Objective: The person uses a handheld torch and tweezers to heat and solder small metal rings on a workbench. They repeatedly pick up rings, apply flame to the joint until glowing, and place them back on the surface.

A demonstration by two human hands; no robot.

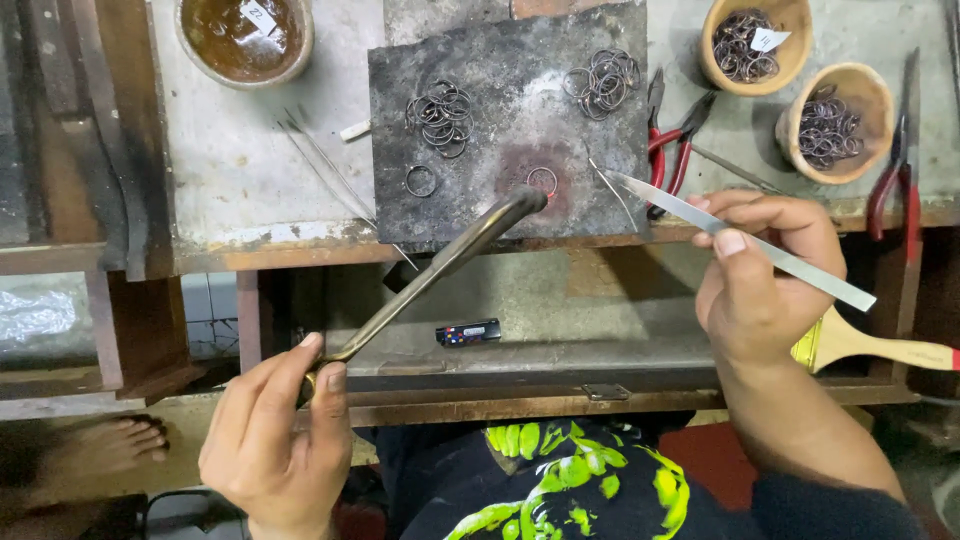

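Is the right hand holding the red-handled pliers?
No. The right hand grips long steel tweezers; the red-handled pliers lie untouched on the bench.

The left hand [275, 440] hides the torch's [440, 265] handle end. Right of the slab [500, 190], the brush's [880, 348] bristles sit behind the right hand [760, 285], and the top edge cuts off the bowl [243, 38].

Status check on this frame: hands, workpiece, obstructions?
Left hand grips torch, nozzle at glowing ring. Right hand holds tweezers, tips near ring. Nothing between.
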